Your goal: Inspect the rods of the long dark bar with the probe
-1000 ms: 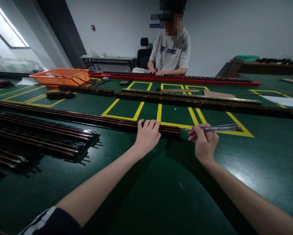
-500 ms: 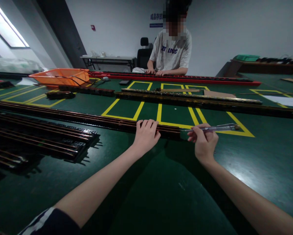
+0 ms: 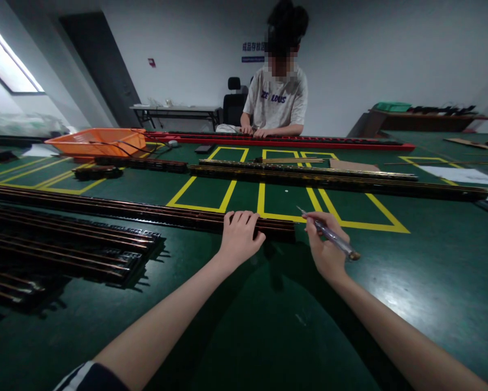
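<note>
My left hand (image 3: 239, 239) is wrapped over a long dark bar (image 3: 178, 214) with copper-coloured lines, close to the bar's right end. My right hand (image 3: 327, 244) holds a clear-handled pen-like tool (image 3: 333, 237) between thumb and fingers. The tool's thin metal tip points up and left, just beyond the bar's end and apart from it. Both hands are above a green table (image 3: 244, 326) marked with yellow tape.
More dark bars (image 3: 84, 247) lie at the left. Behind the hands are other long bars (image 3: 329, 179), an orange basket (image 3: 97, 142) and a cardboard piece (image 3: 353, 165). Across the table a person (image 3: 276, 103) works at a red rail (image 3: 349, 143).
The tool in my right hand has turned from nearly level to slanting, its tip now raised off the bar's end. My left hand stays on the bar. The camera view has shifted slightly.
</note>
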The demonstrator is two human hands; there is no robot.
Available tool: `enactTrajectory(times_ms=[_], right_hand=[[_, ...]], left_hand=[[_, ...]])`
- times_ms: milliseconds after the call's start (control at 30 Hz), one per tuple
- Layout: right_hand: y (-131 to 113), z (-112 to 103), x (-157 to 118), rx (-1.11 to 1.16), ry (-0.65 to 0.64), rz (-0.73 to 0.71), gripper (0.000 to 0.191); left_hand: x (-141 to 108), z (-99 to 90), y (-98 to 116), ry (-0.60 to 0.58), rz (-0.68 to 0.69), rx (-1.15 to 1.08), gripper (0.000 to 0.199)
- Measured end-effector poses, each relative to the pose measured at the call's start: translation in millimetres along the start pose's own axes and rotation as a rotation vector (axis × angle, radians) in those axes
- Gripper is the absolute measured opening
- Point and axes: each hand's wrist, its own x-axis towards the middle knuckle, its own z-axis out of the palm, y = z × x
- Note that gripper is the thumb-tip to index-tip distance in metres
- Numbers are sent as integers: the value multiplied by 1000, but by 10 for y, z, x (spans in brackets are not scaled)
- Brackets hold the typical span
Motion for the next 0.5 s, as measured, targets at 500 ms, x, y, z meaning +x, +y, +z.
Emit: enactTrajectory(times_ms=[500], right_hand=[[-148,396,-24,-370,-480,-363,7]], left_hand=[[9,27,7,26,13,35,30]])
